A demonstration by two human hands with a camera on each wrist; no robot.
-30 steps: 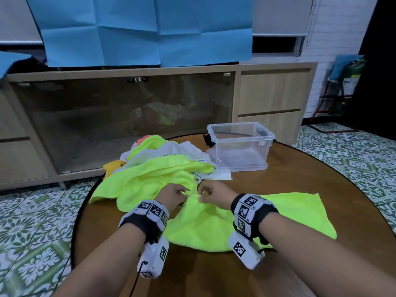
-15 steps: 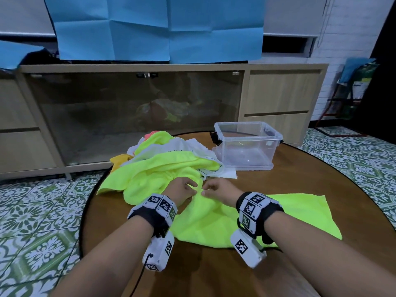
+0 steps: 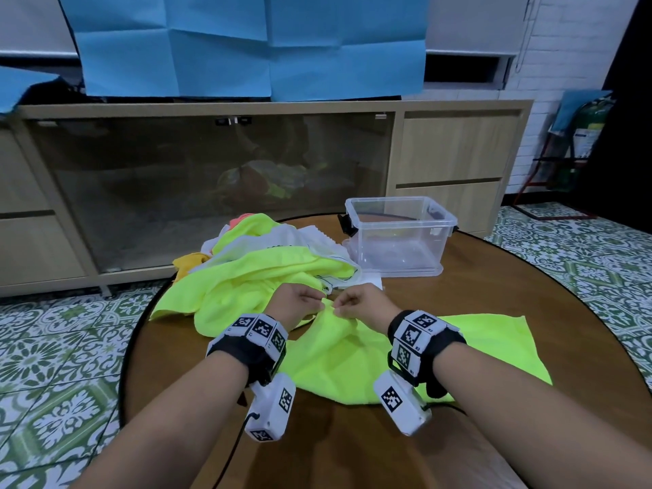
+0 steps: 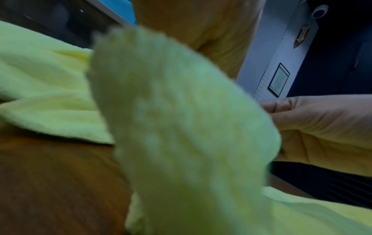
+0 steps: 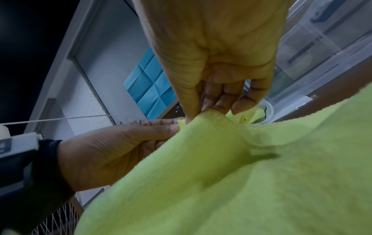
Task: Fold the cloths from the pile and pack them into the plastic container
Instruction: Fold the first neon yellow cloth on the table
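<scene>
On the near half of the round table (image 3: 494, 453), a yellow-green cloth (image 3: 352, 361) lies partly spread, its far edge raised into a peak. Both hands meet at that peak. Left hand (image 3: 300, 305): grip pinched on the raised edge, thumb against fingers. Right hand (image 3: 363, 305): grip likewise pinched on the same edge, just beside the left; the right wrist view shows the thumb and fingertips (image 5: 219, 101) closed on the hem. Likely reason for the close pinch: finding the edge or a corner, so the hands can slide apart along it and pull the cloth square for a first fold. Right portion of the cloth rests flat on the wood; left portion runs up against the pile.

Pile (image 3: 261, 270) sits just beyond the hands, left of centre: more yellow-green fabric, something white, bits of orange and yellow at the back. All unfolded, loosely heaped.

Plastic container (image 3: 398, 238) stands beyond the pile to the right, lid off, clear walls. No folded cloth visible inside; packing appears not yet begun.
</scene>
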